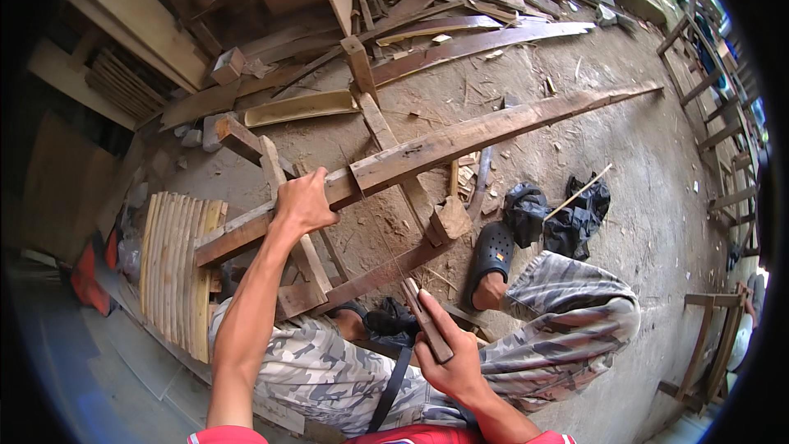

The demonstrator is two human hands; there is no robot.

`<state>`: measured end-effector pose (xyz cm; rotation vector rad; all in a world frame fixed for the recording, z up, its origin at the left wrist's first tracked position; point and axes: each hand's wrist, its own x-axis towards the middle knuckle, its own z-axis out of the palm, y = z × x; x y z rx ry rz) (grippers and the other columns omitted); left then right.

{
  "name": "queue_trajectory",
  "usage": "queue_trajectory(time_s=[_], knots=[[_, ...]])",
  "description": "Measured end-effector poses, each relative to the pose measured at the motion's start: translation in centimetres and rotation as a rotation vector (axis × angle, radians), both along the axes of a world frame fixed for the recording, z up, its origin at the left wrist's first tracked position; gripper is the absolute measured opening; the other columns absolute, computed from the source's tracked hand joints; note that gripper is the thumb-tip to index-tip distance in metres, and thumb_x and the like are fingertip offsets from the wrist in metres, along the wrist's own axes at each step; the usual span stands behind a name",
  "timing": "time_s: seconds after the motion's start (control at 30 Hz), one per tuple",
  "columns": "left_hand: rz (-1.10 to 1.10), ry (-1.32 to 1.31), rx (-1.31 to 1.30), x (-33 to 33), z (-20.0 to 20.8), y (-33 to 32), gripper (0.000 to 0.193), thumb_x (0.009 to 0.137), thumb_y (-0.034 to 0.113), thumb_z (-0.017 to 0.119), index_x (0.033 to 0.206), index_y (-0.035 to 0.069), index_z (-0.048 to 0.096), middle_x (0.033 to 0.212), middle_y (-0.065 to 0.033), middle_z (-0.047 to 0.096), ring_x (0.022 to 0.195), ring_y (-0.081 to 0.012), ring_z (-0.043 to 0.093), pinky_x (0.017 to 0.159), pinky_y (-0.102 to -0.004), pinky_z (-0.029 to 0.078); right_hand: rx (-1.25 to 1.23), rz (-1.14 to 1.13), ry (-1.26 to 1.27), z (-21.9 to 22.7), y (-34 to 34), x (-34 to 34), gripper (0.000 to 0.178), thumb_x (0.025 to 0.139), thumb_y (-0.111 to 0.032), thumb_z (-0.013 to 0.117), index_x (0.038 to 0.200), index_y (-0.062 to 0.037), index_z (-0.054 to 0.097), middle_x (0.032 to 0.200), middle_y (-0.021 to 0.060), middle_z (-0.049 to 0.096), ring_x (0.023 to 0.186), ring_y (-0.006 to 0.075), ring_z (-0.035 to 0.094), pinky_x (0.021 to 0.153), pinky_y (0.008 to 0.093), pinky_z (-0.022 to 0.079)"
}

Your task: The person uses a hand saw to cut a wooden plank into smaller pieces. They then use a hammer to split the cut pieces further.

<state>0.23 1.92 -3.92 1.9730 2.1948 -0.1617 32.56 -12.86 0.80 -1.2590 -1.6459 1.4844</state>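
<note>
A long wooden beam (444, 141) lies slanting across a low wooden trestle (380, 125). My left hand (302, 204) grips the beam near its left end, thumb and fingers bent over it. In my right hand (450, 359) is the brown wooden handle of a handsaw (428, 321), held low in front of my legs. Its thin blade shows almost edge-on, running up and left from the handle to the beam. There it crosses the wood at a dark cut line, just right of my left hand. How deep it sits in the wood I cannot tell.
Left of my legs stands a stack of curved wooden slats (175, 271). Black plastic bags (567, 212) lie beyond my right shoe (492, 256). Scrap boards (485, 48) are heaped at the back. A wooden frame (713, 337) stands at the right.
</note>
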Motion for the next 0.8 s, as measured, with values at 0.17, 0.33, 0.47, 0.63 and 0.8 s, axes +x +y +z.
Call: queue_trajectory(time_s=[0.17,0.33,0.47,0.63,0.8], knots=[[0.033,-0.029,-0.001,0.7,0.0,0.0,0.070,0.060,0.026,0.078,0.120,-0.002,0.060,0.102,-0.0226,0.073,0.092,-0.0374,0.074,0.084,-0.0452,0.062,0.161,-0.081,0.061,-2.9,6.7,-5.9,0.071,0.085,-0.003,0.063,0.153,-0.0123,0.045,0.108,0.0274,0.071,0.093,0.0417,0.072,0.080,0.0401,0.057],[0.008,-0.064,0.032,0.6,0.5,-0.1,0.075,0.057,0.027,0.079,0.125,-0.002,0.060,0.104,-0.0234,0.072,0.095,-0.0389,0.073,0.086,-0.0453,0.060,0.137,-0.077,0.071,-2.9,7.4,-7.4,0.071,0.086,-0.003,0.062,0.154,-0.0147,0.044,0.107,0.0285,0.070,0.096,0.0434,0.071,0.079,0.0408,0.057],[0.074,-0.072,-0.103,0.0,0.0,-0.3,0.085,0.055,0.028,0.081,0.130,-0.002,0.058,0.109,-0.0223,0.072,0.100,-0.0386,0.071,0.091,-0.0446,0.059,0.124,-0.030,0.033,-0.7,0.6,-1.4,0.073,0.086,-0.002,0.062,0.155,-0.0141,0.043,0.113,0.0245,0.071,0.096,0.0421,0.072,0.080,0.0392,0.057],[0.007,-0.014,0.014,-1.6,-2.3,0.3,0.076,0.061,0.021,0.070,0.130,-0.008,0.058,0.084,-0.0144,0.067,0.066,-0.0242,0.064,0.056,-0.0329,0.057,0.126,0.007,0.044,1.3,1.8,-1.1,0.070,0.085,-0.001,0.062,0.152,-0.0129,0.047,0.122,0.0240,0.069,0.104,0.0400,0.071,0.086,0.0389,0.057],[-0.037,0.018,-0.036,2.2,1.4,-0.7,0.081,0.065,0.023,0.074,0.137,-0.006,0.053,0.107,-0.0223,0.072,0.087,-0.0328,0.073,0.077,-0.0408,0.063,0.220,-0.062,0.089,-1.6,6.7,-5.4,0.071,0.085,-0.002,0.065,0.152,-0.0107,0.045,0.126,0.0280,0.066,0.119,0.0428,0.063,0.097,0.0408,0.053]])
